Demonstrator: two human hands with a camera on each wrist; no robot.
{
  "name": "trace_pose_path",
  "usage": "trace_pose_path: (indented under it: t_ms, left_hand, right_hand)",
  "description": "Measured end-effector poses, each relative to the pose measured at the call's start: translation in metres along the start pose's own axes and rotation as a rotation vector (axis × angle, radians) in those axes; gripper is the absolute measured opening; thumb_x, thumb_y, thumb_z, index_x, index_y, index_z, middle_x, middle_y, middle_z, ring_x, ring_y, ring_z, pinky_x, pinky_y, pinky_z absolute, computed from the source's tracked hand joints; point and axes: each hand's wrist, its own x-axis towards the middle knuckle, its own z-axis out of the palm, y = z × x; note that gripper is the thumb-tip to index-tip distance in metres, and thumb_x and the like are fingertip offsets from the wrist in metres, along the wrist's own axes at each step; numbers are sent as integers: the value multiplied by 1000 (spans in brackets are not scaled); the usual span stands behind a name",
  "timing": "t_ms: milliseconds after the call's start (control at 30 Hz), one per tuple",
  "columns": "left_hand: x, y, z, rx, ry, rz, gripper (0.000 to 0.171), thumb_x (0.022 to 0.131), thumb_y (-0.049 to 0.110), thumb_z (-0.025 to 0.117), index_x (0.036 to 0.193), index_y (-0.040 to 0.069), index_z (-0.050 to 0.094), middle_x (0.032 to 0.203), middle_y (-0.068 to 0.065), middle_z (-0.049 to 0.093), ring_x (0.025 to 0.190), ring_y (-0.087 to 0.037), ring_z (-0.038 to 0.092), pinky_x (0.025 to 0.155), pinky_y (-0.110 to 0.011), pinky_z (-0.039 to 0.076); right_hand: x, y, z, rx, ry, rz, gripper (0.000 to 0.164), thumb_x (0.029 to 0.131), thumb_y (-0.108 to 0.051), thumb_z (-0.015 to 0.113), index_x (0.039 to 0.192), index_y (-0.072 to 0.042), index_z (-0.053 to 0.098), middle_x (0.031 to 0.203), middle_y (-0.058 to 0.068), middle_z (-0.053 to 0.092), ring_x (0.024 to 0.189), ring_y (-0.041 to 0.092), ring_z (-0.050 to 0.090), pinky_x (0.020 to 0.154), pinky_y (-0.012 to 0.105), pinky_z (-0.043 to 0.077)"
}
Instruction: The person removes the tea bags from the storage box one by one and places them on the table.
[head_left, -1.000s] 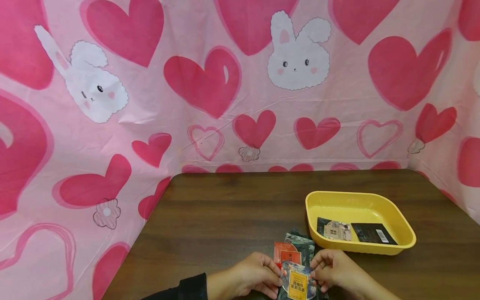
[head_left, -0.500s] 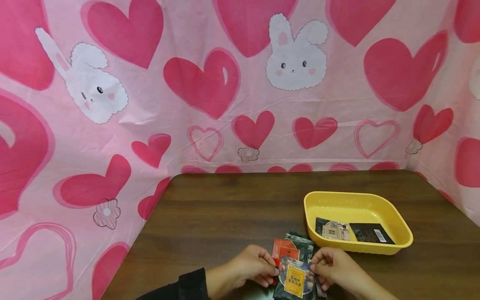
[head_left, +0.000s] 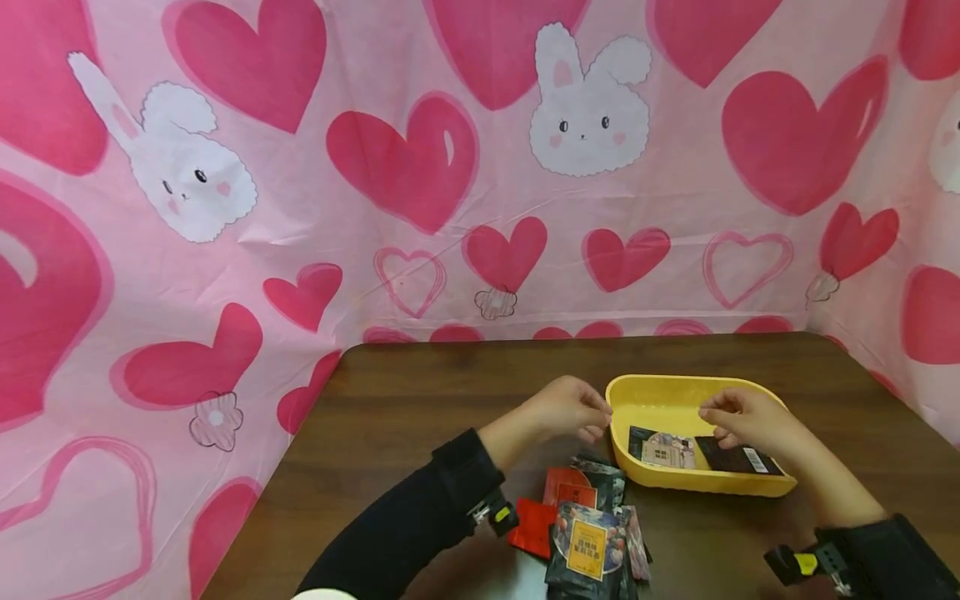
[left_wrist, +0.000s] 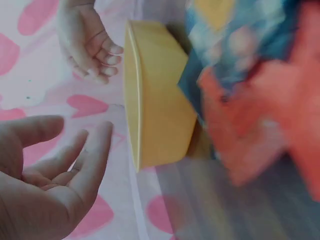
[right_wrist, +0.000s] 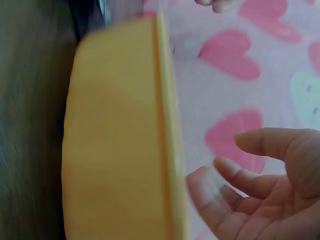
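My left hand (head_left: 566, 410) is raised by the near-left corner of a yellow tray (head_left: 742, 482), its fingers loosely bent with nothing between them. Over the tray's right side hovers my right hand (head_left: 756, 423), also holding nothing; the right wrist view shows its fingers apart beside the tray wall. Inside the tray lie a packet with a house picture (head_left: 667, 451) and a black packet with a barcode (head_left: 738, 457). In front of the tray is a pile of packets: one with a yellow label (head_left: 587, 548) on top, an orange-red one (head_left: 570, 486) behind and a red one (head_left: 533, 527) at the left.
A dark wooden table (head_left: 420, 433) carries everything. Behind and beside it hangs a pink cloth (head_left: 420, 200) with hearts and rabbits. A dark device (head_left: 495, 512) sits on my left wrist, another (head_left: 802, 563) on my right.
Both hands have let go of the yellow-label packet, which stays on the pile. They have moved forward, the left to the tray's corner, the right over the tray's right side.
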Motion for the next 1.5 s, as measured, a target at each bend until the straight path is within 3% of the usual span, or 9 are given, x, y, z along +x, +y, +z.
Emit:
trace_pose_path:
  t_ms: [233, 333, 500, 667, 833, 1067, 1200, 1333, 1500]
  left_hand:
    - [66, 17, 41, 961, -8, 179, 33, 81, 29, 76, 111, 16, 71, 106, 10, 68, 96, -4, 61, 77, -13, 48]
    - [79, 16, 60, 1134, -93, 186, 32, 77, 31, 79, 104, 18, 68, 96, 12, 65, 88, -4, 58, 73, -13, 46]
    - [85, 12, 78, 1232, -174, 125, 16, 79, 20, 77, 83, 19, 62, 77, 8, 54, 73, -9, 50, 62, -18, 40]
    - [84, 7, 84, 1247, -169, 81, 12, 83, 14, 70, 78, 20, 61, 76, 7, 53, 71, -10, 49, 57, -21, 37]
    - [87, 4, 82, 1204, -146, 114, 15, 80, 12, 72, 80, 20, 60, 76, 6, 51, 71, -10, 48, 57, -21, 37]
    - [92, 6, 69, 1148, -139, 236, 28, 73, 23, 83, 96, 20, 67, 84, 11, 60, 75, -5, 52, 65, -13, 43]
    - [90, 9, 51, 1088, -108, 370, 31, 80, 19, 78, 110, 18, 70, 101, 10, 66, 87, -3, 57, 74, -11, 45]
    - [79, 11, 30, 865, -35, 432, 27, 83, 18, 75, 109, 16, 70, 102, 7, 68, 91, -3, 59, 76, -10, 45]
    - [54, 10, 11, 487, -15, 382, 20, 80, 16, 77, 99, 13, 70, 91, 6, 66, 79, -1, 58, 68, -13, 48]
  right_hand:
    - [31, 15, 7, -266, -130, -44, 54, 80, -22, 75, 111, 18, 55, 102, 27, 61, 89, 36, 61, 77, 49, 55]
    - [35, 17, 19, -324, -142, -50, 64, 71, -24, 83, 112, 16, 56, 106, 29, 61, 98, 43, 58, 83, 56, 49]
    - [39, 19, 34, -395, -107, -81, 62, 62, -21, 88, 107, 12, 60, 102, 23, 64, 92, 36, 60, 81, 53, 51]
    - [41, 19, 41, -425, -78, -100, 53, 58, -18, 89, 97, 6, 62, 86, 10, 62, 76, 25, 57, 68, 42, 52]
    - [39, 20, 39, -298, -73, -4, 37, 62, -12, 85, 86, 0, 60, 73, 6, 56, 63, 20, 51, 54, 32, 47]
    - [32, 23, 28, 34, -87, -5, 16, 81, 0, 69, 91, 4, 59, 74, 9, 58, 60, 22, 57, 55, 37, 55]
    - [26, 13, 14, 45, -26, -65, 15, 86, -5, 67, 95, 5, 61, 81, 8, 61, 72, 21, 58, 61, 34, 56]
    - [17, -6, -2, 14, 54, -107, 19, 88, -11, 67, 99, 5, 63, 86, 9, 64, 77, 20, 58, 67, 32, 57]
    - [4, -27, -6, 66, 76, -114, 24, 89, -15, 67, 103, 4, 64, 85, 10, 62, 75, 19, 57, 67, 29, 57]
